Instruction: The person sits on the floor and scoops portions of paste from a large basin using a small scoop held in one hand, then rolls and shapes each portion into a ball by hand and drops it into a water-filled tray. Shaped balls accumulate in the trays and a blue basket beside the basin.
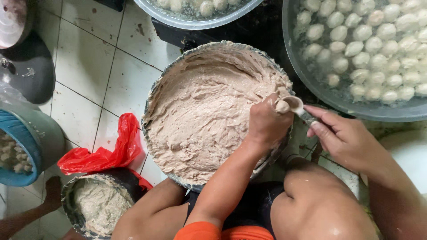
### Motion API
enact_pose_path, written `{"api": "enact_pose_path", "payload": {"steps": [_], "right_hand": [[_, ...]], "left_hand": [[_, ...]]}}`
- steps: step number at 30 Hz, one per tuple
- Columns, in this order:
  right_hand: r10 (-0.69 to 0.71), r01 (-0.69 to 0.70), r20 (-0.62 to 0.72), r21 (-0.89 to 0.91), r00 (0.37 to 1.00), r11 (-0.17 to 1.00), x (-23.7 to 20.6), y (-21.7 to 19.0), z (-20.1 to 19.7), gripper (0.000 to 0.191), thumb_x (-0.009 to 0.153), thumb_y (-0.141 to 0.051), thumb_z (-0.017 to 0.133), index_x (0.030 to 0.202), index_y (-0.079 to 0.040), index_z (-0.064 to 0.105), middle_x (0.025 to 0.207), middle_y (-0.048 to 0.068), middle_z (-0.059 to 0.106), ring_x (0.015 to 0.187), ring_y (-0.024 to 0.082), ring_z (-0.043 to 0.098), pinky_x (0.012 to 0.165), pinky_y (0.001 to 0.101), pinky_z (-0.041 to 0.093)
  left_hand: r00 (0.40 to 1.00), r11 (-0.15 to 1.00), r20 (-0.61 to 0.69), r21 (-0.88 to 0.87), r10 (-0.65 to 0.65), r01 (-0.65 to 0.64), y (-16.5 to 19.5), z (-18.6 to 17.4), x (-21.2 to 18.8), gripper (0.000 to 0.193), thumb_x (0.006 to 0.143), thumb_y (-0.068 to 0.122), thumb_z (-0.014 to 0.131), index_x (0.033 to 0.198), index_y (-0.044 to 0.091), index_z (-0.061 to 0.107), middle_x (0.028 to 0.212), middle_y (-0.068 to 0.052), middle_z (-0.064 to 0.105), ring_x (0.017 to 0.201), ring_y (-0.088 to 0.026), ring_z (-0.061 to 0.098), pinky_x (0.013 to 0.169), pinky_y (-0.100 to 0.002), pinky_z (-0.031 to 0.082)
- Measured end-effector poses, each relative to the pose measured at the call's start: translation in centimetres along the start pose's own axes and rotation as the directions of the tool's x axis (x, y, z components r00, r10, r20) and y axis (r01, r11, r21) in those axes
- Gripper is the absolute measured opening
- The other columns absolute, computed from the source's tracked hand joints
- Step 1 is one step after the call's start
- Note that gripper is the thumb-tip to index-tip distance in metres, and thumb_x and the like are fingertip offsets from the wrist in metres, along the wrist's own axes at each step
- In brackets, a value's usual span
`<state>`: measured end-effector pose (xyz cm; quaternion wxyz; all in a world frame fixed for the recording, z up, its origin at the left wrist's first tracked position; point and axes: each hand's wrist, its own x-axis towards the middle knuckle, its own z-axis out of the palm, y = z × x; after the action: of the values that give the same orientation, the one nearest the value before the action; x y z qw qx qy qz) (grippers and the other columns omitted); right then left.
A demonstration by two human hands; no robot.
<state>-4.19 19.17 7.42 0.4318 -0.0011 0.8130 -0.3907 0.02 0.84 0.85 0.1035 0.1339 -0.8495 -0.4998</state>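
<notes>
A large metal bowl (153,95) full of pinkish-grey paste (200,111) sits on the floor in front of me. My left hand (266,124) is closed in a fist at the bowl's right rim, squeezing a small ball of paste (282,106) out of its top. My right hand (344,138) holds a metal spoon (297,106) by its handle, the spoon's bowl touching the ball. To the upper right a wide pot of water (311,89) holds several pale round balls (369,44).
A second pot with balls (195,20) stands at the top. A red plastic bag (111,151) and a small bucket of grey paste (100,204) lie at lower left. A blue-rimmed tub (44,142) is at the left, on white floor tiles (93,66). My knees fill the bottom.
</notes>
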Motion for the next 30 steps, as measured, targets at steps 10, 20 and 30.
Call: {"api": "enact_pose_path", "payload": {"steps": [10,20,30], "right_hand": [[0.014,-0.012,-0.009,0.233,1.0,0.972,2.1,1.6,-1.3,0.047,0.1,-0.018,0.056,0.147,-0.012,0.059,0.084,0.007,0.068,0.057,0.013,0.054,0.049,0.028,0.042],[-0.486,0.221,-0.483,-0.505,0.729,0.834,3.5,2.0,-4.0,0.025,0.109,-0.017,0.072,0.131,-0.005,0.071,0.105,0.018,0.072,0.084,0.027,0.068,0.077,0.0368,0.054],[-0.098,0.107,-0.072,0.14,0.993,0.984,0.4,1.3,-0.5,0.038,0.096,-0.013,0.061,0.133,-0.006,0.064,0.09,0.006,0.073,0.065,0.009,0.059,0.055,0.0263,0.049]], "left_hand": [[0.878,0.677,0.177,0.708,-0.445,0.201,-0.4,-3.6,2.8,0.093,0.08,0.072,0.063,0.138,0.001,0.05,0.12,-0.037,0.058,0.093,-0.043,0.067,0.073,-0.059,0.052],[0.983,0.918,0.163,0.396,-0.088,0.017,-2.5,-1.8,1.1,0.034,0.102,0.042,0.059,0.095,0.01,0.071,0.1,-0.023,0.07,0.093,-0.039,0.069,0.078,-0.052,0.054],[0.998,0.991,-0.022,0.123,0.059,-0.056,-2.0,0.8,0.6,0.019,0.083,0.019,0.077,0.083,0.009,0.061,0.075,-0.015,0.066,0.072,-0.036,0.069,0.067,-0.045,0.056]]}}
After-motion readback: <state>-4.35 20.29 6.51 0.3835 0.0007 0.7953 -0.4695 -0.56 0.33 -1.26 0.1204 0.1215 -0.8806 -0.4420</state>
